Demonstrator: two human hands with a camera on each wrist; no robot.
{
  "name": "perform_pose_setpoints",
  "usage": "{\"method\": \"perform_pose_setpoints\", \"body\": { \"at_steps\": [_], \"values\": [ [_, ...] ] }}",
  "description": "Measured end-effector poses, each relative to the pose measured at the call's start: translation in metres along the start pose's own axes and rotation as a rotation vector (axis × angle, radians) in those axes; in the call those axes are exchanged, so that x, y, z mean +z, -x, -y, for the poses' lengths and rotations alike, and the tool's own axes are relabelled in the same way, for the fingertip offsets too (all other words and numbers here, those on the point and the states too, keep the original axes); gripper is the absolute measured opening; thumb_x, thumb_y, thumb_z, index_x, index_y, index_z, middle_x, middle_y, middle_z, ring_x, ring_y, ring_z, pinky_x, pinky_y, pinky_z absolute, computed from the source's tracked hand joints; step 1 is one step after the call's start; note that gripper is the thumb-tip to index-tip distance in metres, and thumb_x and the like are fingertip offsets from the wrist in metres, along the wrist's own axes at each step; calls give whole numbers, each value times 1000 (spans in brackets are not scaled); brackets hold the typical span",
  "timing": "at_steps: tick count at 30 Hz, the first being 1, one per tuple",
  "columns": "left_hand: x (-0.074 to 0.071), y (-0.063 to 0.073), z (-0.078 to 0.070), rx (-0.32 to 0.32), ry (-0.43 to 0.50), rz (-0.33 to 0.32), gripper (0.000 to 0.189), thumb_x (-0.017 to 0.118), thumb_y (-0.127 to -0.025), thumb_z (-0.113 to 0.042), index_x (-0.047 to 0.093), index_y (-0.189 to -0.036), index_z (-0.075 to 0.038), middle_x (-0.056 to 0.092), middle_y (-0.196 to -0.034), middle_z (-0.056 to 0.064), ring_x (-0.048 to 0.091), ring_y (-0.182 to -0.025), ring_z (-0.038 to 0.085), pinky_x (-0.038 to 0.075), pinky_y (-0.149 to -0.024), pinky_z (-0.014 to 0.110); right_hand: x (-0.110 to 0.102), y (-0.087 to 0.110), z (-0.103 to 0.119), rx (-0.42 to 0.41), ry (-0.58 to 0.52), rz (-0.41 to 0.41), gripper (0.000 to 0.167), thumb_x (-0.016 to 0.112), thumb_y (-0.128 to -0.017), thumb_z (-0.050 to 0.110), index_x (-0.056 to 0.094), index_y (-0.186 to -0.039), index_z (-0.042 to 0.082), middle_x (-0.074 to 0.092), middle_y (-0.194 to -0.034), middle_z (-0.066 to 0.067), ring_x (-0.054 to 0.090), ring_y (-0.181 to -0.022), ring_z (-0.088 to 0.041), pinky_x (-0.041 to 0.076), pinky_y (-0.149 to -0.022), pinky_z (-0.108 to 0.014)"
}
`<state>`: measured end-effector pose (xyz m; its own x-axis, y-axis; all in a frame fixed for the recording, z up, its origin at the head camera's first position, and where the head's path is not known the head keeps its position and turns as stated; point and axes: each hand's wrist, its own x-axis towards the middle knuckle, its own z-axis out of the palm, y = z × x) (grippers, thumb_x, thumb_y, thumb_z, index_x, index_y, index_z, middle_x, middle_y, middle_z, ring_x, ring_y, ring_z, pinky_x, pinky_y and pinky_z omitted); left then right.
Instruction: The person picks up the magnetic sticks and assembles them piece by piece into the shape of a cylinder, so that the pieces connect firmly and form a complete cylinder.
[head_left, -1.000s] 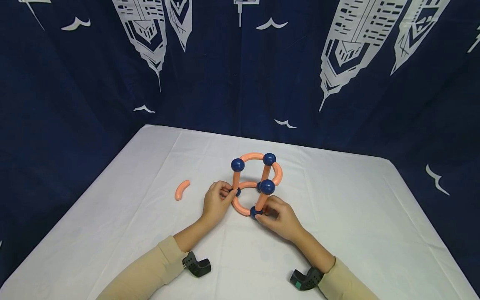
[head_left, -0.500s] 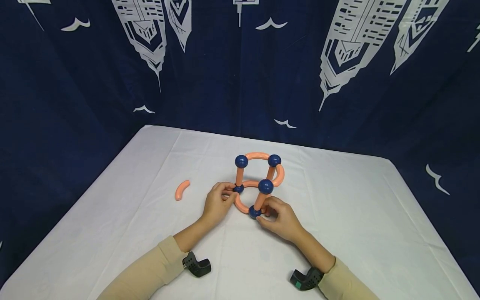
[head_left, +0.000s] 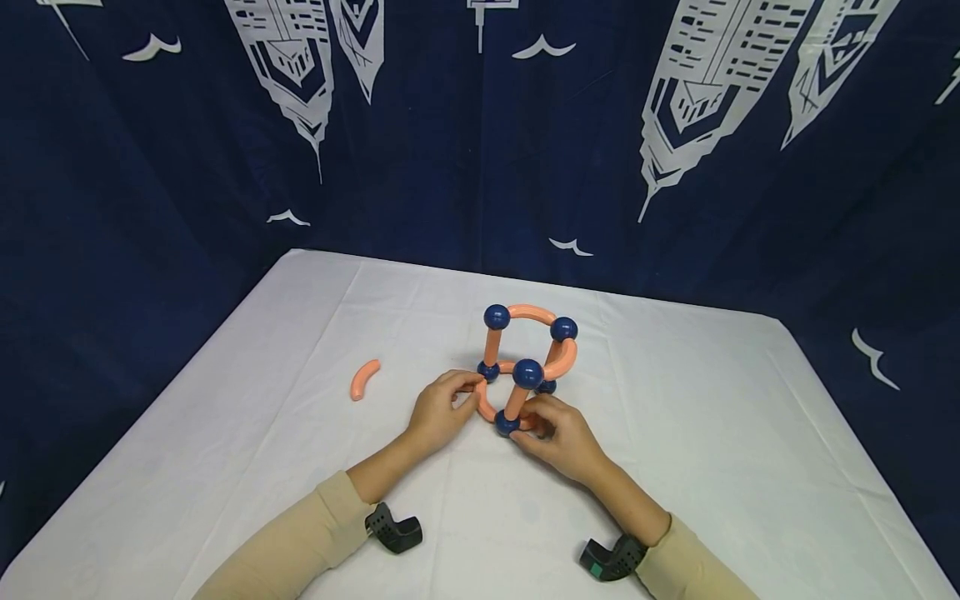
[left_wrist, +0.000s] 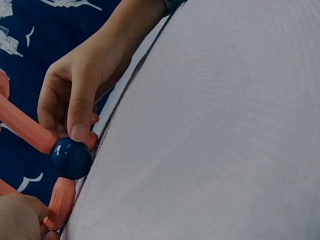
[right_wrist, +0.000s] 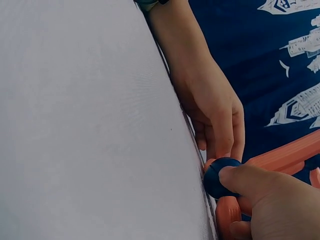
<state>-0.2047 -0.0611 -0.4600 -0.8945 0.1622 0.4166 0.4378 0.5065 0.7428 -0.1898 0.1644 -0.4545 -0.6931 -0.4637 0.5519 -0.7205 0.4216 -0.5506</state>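
Observation:
A frame of coral rods and blue balls stands on the table, with upright straight rods (head_left: 492,347) and curved rods (head_left: 532,313) between the balls. My left hand (head_left: 444,410) pinches the lower front-left curved rod (left_wrist: 60,204) between thumb and fingers. My right hand (head_left: 561,435) grips the lower front ball (head_left: 507,423), its thumb (right_wrist: 245,180) pressed on it and its fingers around behind, next to another curved rod. Above that ball, a straight rod carries an upper front ball (head_left: 528,374). The right hand partly hides the base of the frame.
One loose curved coral rod (head_left: 365,380) lies on the white-covered table (head_left: 675,400) left of the left hand. A dark blue curtain (head_left: 420,150) with white prints hangs behind the table. Each wrist wears a black camera mount (head_left: 393,530).
The frame has turned clockwise as seen from above, its back balls shifting right. My left hand has followed rightward, its fingertips passing from the lower left ball to the curved rod. The right hand stays put.

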Motion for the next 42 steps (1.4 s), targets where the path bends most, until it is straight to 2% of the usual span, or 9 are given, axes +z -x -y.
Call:
{"method": "perform_pose_setpoints", "body": {
  "at_steps": [7,26,34,42],
  "values": [
    [-1,0,1,35,-21,2,27,70,-87,-7,70,-114,-5,67,-114,6,65,-97,17,50,-78,31,2,0,0,-22,11,-19,27,84,-73,5,71,-97,6,62,-84,-2,51,-64,-12,43,-55,-21],
    [0,0,1,21,-18,18,28,70,-87,-7,69,-115,-4,66,-114,7,64,-99,18,51,-80,33,1,0,1,-15,-2,-20,26,84,-74,5,71,-97,6,63,-85,-2,51,-64,-12,44,-54,-22],
    [-4,-2,-7,1,-36,84,31,67,-87,-7,66,-118,-1,64,-117,10,62,-104,22,50,-88,39,0,0,0,-7,-16,-18,26,84,-74,5,71,-98,6,64,-87,-2,52,-64,-12,45,-55,-22],
    [-24,4,-12,-36,-50,222,37,67,-91,-14,62,-126,-2,63,-120,12,59,-112,26,47,-94,41,1,1,0,13,-24,-14,26,84,-75,5,71,-97,7,64,-87,-2,52,-64,-12,45,-55,-22]
  ]
}}
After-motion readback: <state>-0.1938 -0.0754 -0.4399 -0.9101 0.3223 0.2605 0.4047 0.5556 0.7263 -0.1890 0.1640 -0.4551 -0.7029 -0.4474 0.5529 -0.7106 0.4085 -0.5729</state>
